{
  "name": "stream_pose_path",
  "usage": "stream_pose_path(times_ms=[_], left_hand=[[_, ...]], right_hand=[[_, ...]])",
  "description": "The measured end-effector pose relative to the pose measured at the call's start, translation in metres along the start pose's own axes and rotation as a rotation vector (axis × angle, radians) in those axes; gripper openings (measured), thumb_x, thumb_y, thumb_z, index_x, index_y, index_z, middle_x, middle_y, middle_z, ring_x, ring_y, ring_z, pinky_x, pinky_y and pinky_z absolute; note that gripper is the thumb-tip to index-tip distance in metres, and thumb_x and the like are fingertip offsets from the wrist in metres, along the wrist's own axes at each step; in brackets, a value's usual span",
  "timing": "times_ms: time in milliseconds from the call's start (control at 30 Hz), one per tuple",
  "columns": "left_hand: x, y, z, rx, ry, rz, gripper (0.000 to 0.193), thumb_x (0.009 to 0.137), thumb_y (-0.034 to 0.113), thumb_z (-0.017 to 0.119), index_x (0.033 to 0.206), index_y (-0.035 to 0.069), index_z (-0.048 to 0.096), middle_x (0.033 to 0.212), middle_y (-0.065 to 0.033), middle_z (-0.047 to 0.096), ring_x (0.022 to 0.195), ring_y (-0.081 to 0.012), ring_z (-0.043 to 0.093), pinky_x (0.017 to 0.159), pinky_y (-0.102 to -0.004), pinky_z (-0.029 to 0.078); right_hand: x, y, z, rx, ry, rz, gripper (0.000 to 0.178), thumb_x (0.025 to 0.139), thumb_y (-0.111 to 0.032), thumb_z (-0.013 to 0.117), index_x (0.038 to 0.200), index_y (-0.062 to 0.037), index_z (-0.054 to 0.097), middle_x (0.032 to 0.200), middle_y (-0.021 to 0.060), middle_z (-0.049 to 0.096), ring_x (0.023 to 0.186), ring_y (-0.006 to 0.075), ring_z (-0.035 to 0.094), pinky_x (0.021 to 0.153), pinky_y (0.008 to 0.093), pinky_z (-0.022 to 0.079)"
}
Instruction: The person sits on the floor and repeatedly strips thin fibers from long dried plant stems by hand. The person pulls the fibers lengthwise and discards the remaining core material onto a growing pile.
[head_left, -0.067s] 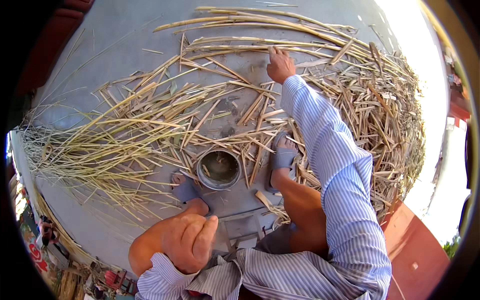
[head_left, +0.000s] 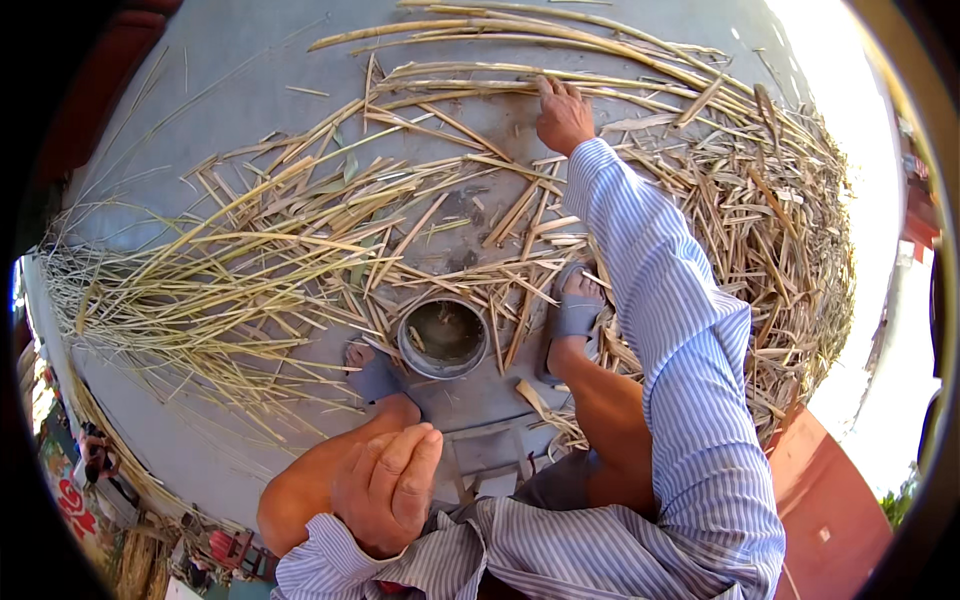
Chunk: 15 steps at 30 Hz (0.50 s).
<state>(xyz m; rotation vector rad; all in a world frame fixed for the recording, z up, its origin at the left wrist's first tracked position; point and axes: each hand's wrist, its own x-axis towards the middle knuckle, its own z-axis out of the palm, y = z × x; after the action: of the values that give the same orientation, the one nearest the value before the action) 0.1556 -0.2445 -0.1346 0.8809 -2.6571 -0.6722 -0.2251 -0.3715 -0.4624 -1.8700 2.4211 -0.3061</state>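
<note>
My right hand reaches far forward, its fingers bent over a long dry yellow stalk lying on the floor. Part of the stalk is hidden beneath the fingers. Close to my lap, above the left knee, my left hand is closed with its fingers curled; whatever may be inside them does not show. Between my sandalled feet stands a round metal bowl with murky liquid in it. More long stalks lie in a curved row beyond the right hand.
Thin greenish-yellow stems spread across the left. A large heap of dry split husks fills the right side. Short loose pieces lie around my sandals. A reddish panel stands at the lower right.
The stalks on the floor appear slightly higher in the view. My right hand's fingers stay over the same stalk, slightly farther forward. My left hand remains closed near my lap.
</note>
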Motion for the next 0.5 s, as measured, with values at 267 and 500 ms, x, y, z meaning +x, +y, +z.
stream_pose_path(times_ms=[267, 500], left_hand=[[-0.014, -0.015, -0.016, -0.116, -0.303, -0.070, 0.028, 0.073, 0.008, 0.073, 0.098, -0.001, 0.064, 0.083, -0.0081, 0.065, 0.063, -0.0193, 0.058, 0.054, -0.0336, 0.042], [0.004, 0.001, -0.013, 0.199, 0.047, 0.088, 0.036, 0.074, 0.018, 0.077, 0.103, 0.003, 0.063, 0.093, -0.0104, 0.066, 0.083, -0.0254, 0.063, 0.066, -0.0391, 0.044]], right_hand=[[-0.024, -0.007, 0.005, -0.238, 0.033, -0.143, 0.011, 0.085, -0.018, 0.059, 0.092, -0.0106, 0.064, 0.093, 0.0077, 0.066, 0.098, 0.0265, 0.060, 0.084, 0.0426, 0.042], [-0.082, -0.014, -0.155, 0.017, 0.106, -0.397, 0.010, 0.082, -0.021, 0.066, 0.087, -0.0126, 0.064, 0.080, 0.0063, 0.063, 0.079, 0.0250, 0.062, 0.077, 0.0393, 0.045]])
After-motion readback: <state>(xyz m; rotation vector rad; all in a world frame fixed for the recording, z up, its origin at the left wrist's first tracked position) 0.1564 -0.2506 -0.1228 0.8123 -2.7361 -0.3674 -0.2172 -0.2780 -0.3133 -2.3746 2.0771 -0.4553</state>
